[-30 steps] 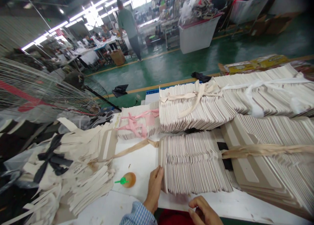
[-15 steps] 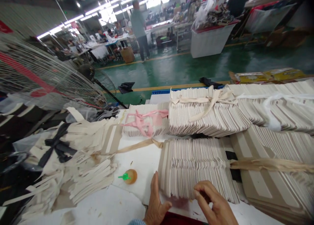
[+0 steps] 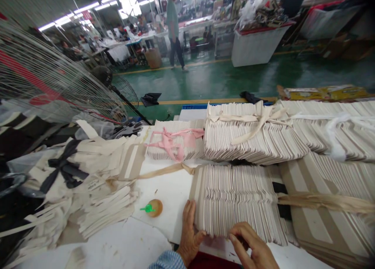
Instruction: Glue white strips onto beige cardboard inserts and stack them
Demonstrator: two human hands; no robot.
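In front of me a row of thin off-white and beige layered pieces (image 3: 240,202) stands on edge, packed face to face. My left hand (image 3: 189,234) lies against the row's left end, fingers stretched out along the outermost piece and thumb at the near lower corner. At the near edge of the same row is my right hand (image 3: 252,243), its fingers curled and the thumb close to the index finger. Whatever may be between those fingertips is too small to make out. A tan cloth strip (image 3: 164,171) runs leftward on the white tabletop (image 3: 166,190) from the row's far left corner.
Behind stand bundles tied with a pink strip (image 3: 172,142) and a cream strip (image 3: 249,118). Another tied bundle (image 3: 322,206) is at right. A round orange-brown object with a green top (image 3: 155,208) sits left of my hand. Loose off-white strips (image 3: 108,210) and a fan (image 3: 58,77) are further left.
My left hand has moved up against the row's left end, and its thumb now meets the near corner. The right hand has shifted slightly left. The view has tilted a little; a person behind walks.
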